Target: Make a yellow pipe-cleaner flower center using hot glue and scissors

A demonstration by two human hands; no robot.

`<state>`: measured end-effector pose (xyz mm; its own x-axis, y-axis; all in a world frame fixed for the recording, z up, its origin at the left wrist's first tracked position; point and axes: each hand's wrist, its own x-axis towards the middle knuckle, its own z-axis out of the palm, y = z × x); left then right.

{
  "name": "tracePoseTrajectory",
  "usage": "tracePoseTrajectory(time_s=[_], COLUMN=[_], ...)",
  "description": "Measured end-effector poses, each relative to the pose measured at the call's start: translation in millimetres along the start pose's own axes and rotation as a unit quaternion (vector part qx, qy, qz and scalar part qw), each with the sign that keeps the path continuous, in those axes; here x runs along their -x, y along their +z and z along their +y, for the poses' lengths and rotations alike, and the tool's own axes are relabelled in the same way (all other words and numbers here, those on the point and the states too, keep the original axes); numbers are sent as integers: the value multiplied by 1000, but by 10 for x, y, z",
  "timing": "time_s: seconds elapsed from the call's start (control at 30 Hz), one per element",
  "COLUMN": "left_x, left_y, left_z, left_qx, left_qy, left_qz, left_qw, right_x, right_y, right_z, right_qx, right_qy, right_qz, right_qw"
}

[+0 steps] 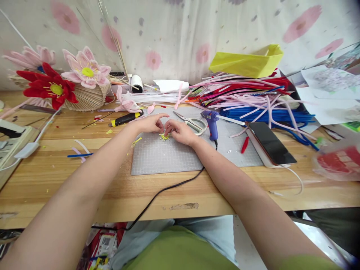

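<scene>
A small yellow flower centre (164,137) with thin spiky strands lies at the grey cutting mat (171,161), between my hands. My left hand (152,123) reaches it from the left, its fingers bent down and closed at the strands. From the right, my right hand (180,132) pinches at the same piece. The fingers partly cover it, so the exact grip is hidden. Just beyond my right hand lie scissors (194,123) with pale handles. A purple glue gun (211,123) rests farther right, and a yellow-black cutter knife (126,118) lies beyond my left wrist.
Red (52,85) and pink (86,69) fuzzy-stem flowers stand at the back left. Bundled pipe cleaners (244,97) fill the back right. A phone (271,142) lies at the mat's right edge. The glue gun's black cable (165,188) runs across the table front.
</scene>
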<state>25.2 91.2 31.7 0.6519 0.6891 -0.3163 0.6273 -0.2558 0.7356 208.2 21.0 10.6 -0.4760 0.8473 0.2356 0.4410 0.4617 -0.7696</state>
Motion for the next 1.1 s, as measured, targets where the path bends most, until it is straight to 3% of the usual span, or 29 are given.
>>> tracePoseTrajectory(time_s=[0.17, 0.4, 0.83, 1.1], left_x=[35, 17, 55, 70], left_y=[16, 7, -11, 22], left_z=[31, -10, -67, -50], left_qx=[10, 22, 37, 33], left_qy=[1, 27, 51, 18], left_qz=[8, 0, 5, 38], left_qw=[1000, 999, 998, 999], right_x=[-3, -20, -14, -3], right_y=[8, 11, 6, 1], right_z=[15, 103, 129, 45], right_qx=[-23, -54, -40, -34], right_qy=[-6, 1, 18, -10], right_qz=[6, 64, 87, 44], right_qw=[1000, 996, 995, 998])
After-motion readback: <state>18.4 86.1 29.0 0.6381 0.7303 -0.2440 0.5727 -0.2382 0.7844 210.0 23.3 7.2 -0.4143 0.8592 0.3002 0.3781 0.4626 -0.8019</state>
